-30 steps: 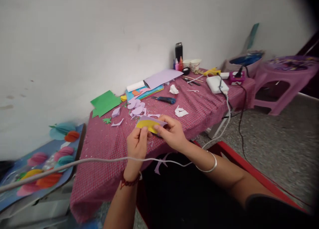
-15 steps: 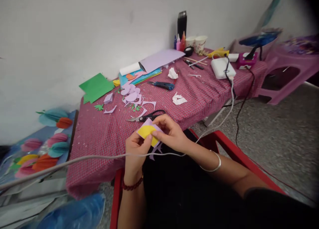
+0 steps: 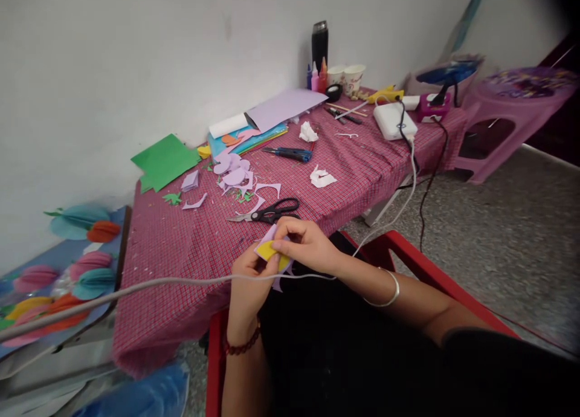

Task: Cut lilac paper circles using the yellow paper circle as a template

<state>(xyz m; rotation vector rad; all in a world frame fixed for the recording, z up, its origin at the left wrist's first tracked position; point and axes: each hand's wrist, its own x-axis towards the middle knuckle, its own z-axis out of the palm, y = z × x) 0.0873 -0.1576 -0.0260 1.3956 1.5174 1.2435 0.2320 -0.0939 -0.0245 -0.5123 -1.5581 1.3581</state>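
Hands [image 3: 276, 263] over red checked tablecloth [image 3: 181, 254]

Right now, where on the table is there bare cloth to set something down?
Bare cloth lies left of the scissors, below the green paper; another patch between white scrap and white box. Purple cutouts and the back edge are crowded.

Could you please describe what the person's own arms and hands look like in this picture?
Both forearms are bare. The left hand has a dark red beaded bracelet at the wrist. The right hand has a thin silver bangle on the wrist, and a dark sleeve starts near the elbow.
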